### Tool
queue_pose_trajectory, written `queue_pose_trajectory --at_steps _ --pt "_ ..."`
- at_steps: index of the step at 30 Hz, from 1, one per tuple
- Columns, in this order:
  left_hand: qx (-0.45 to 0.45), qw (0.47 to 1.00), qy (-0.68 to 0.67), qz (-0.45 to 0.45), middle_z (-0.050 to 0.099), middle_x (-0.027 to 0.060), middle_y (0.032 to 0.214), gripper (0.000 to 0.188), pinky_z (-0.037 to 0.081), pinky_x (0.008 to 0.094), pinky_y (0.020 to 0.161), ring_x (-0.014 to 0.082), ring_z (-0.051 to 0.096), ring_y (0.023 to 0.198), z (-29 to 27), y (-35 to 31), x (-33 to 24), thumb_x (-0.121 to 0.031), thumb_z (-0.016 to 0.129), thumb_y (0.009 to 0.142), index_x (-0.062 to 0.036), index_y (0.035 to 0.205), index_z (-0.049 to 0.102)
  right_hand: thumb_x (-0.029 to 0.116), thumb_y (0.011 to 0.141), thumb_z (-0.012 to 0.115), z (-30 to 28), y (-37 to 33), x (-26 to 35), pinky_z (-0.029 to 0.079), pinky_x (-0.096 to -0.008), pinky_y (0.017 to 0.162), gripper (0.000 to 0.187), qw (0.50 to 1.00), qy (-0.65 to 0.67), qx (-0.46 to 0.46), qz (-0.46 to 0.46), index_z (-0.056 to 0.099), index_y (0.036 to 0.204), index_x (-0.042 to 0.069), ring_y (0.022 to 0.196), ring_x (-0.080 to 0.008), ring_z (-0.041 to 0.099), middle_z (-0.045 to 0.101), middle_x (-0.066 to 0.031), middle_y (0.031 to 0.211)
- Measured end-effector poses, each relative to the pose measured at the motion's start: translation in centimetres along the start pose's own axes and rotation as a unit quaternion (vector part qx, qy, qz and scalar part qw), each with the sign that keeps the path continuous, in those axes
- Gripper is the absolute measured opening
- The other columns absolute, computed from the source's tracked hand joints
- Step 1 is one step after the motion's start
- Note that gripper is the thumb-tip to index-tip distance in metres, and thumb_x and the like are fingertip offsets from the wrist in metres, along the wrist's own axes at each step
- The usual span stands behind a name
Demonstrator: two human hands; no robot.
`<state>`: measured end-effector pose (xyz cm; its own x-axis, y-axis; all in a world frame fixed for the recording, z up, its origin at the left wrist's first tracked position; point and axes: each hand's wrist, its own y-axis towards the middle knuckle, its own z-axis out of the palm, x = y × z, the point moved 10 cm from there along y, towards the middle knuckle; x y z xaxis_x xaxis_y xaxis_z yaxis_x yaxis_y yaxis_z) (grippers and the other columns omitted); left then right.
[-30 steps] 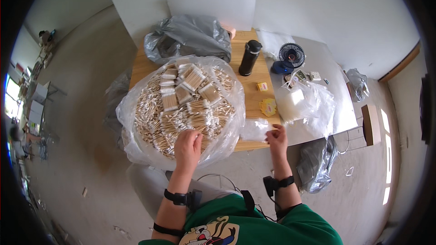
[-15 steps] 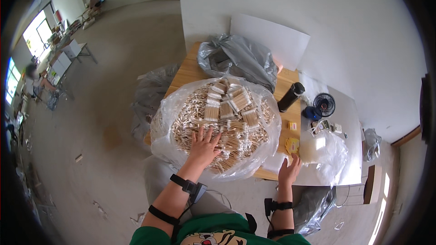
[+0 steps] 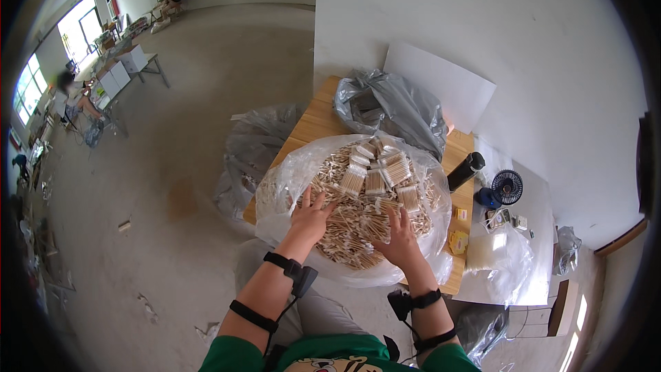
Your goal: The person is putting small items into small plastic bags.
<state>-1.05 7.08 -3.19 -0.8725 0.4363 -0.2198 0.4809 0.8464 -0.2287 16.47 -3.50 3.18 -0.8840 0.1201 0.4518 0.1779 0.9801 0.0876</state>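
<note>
Lying heaped in a wide clear plastic bag (image 3: 275, 182), the cotton swabs (image 3: 354, 233) sit at the near end of a wooden table (image 3: 313, 120), with squared swab bundles (image 3: 394, 169) on the far part of the pile. The left hand (image 3: 310, 222) reaches over the heap's left side, fingers spread wide; the right hand (image 3: 401, 242) is at its right side, its fingers fanned and thumb held apart. Whether either palm presses on the swabs cannot be told. Behind the bag slumps a gray plastic bag (image 3: 403, 114), a white board (image 3: 441, 86) leaning on the wall beyond it. To the right a black bottle (image 3: 466, 172) stands near a small yellow box (image 3: 460, 214) and yellow cards (image 3: 458, 242); farther right is a dark fan (image 3: 507, 187).
</note>
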Motion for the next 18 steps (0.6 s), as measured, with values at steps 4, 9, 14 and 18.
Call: queue_pose_trajectory --at_steps 4,9,14,18 --pt "0.008 1.000 -0.013 -0.014 0.017 0.0015 0.152 0.058 0.005 0.0575 0.110 0.0335 0.012 0.139 -0.7 0.4 1.1 -0.006 0.043 0.087 -0.0329 0.138 0.038 0.023 0.066 0.077 3.1 1.2 2.4 0.034 -0.0503 0.102 0.087 0.989 -0.054 0.131 -0.027 0.029 0.139 0.014 0.122 -0.0455 0.039 0.026 -0.0250 0.141" --pt "0.044 0.995 -0.043 -0.078 0.008 -0.0026 0.154 0.062 0.001 0.0702 0.102 0.0327 0.013 0.139 -1.6 0.9 2.7 -0.003 0.043 0.086 -0.0340 0.139 0.037 0.008 0.076 0.062 5.1 2.2 7.1 0.044 -0.0471 0.092 0.061 0.984 -0.077 0.109 -0.118 0.040 0.132 0.017 0.119 -0.0458 0.041 0.029 -0.0255 0.138" --pt "0.047 0.994 -0.043 -0.084 0.007 -0.0005 0.154 0.061 0.001 0.0728 0.100 0.0323 0.012 0.139 -1.4 1.4 2.7 -0.006 0.045 0.086 -0.0335 0.140 0.035 -0.004 0.076 0.052 7.4 6.3 7.6 0.044 -0.0466 0.090 0.048 0.982 0.013 0.070 -0.176 0.051 0.121 0.012 0.115 -0.0457 0.044 0.035 -0.0261 0.131" --pt "0.013 0.993 -0.086 -0.084 0.007 0.0029 0.154 0.061 0.003 0.0762 0.096 0.0327 0.011 0.139 -1.2 2.0 3.3 -0.012 0.049 0.087 -0.0332 0.141 0.032 -0.003 0.074 0.054 7.6 8.7 8.5 0.043 -0.0450 0.091 0.045 0.978 0.048 0.044 -0.196 0.052 0.118 0.009 0.112 -0.0446 0.046 0.040 -0.0263 0.125"
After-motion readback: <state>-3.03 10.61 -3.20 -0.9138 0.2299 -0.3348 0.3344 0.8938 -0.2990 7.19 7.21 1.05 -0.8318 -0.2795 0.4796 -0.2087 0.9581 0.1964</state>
